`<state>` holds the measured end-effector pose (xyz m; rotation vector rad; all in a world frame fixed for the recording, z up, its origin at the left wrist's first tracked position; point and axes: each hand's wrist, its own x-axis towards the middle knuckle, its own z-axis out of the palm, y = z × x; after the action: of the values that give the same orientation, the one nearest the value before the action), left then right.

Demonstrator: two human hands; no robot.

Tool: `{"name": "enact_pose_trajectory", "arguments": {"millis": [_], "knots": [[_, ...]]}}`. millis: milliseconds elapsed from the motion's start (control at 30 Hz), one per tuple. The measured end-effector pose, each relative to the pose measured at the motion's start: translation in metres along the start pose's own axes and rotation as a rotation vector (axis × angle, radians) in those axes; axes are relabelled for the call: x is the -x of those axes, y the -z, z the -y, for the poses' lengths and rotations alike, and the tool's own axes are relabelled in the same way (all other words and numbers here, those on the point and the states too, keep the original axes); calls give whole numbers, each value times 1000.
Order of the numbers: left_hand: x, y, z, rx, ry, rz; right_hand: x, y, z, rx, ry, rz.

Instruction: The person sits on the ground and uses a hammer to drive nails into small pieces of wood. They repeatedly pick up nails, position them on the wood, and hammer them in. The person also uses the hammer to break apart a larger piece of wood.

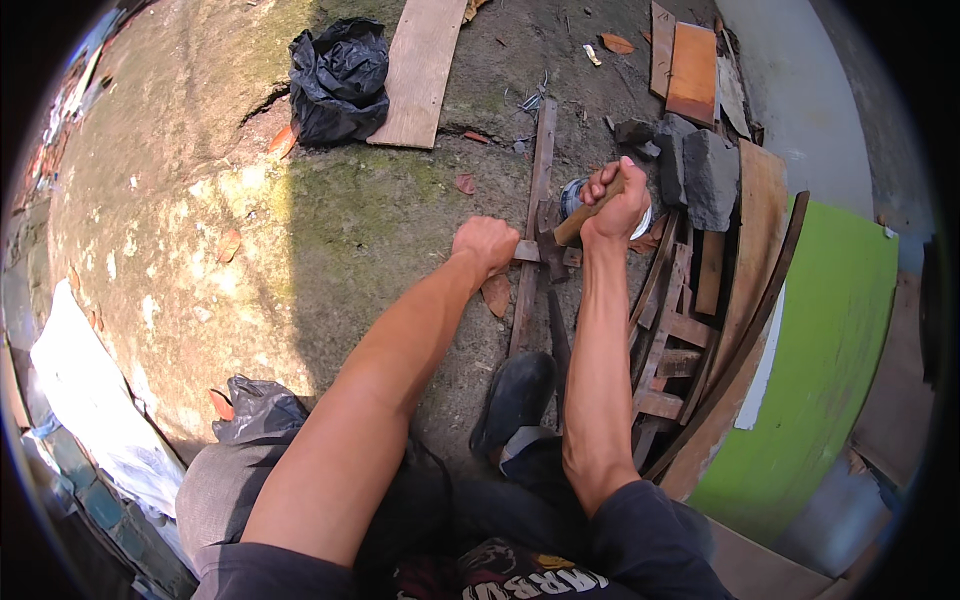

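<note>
Where the mossy concrete floor (330,210) meets a heap of scrap wood, the left hand (487,243) is closed in a fist around a short wooden piece (527,251) that crosses a long narrow slat (532,220) lying on the ground. The right hand (615,203) grips the wooden handle of a hammer (583,217), fingers wrapped tight, just beside the left. A black shoe (515,398) rests near the slat's nearer end. A black plastic bag (338,80) and a flat plank (420,68) lie well apart, farther off.
</note>
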<state>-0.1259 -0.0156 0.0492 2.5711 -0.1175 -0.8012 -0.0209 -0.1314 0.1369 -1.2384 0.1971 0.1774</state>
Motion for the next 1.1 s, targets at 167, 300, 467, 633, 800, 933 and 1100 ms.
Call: {"name": "enact_pose_trajectory", "arguments": {"millis": [167, 300, 467, 633, 800, 933, 1100], "knots": [[3, -1, 2, -20, -32, -15, 6, 1, -6, 12, 21, -14], [1, -6, 10, -64, -53, 70, 4, -7, -10, 52, 14, -22], [9, 9, 1, 145, -207, -341, -6, 10, -3, -7, -69, 1], [-24, 49, -37, 1087, -425, -628, -15, 13, 4, 57, -98, 11], [-86, 70, -38, 1370, 157, -879, -10, 4, 15, 108, -211, 102], [-129, 75, 18, 1081, 351, -852, -20, 15, 20, 99, -278, 123], [-156, 75, 24, 597, 334, -648, -14, -5, 36, 165, -321, 84]]}}
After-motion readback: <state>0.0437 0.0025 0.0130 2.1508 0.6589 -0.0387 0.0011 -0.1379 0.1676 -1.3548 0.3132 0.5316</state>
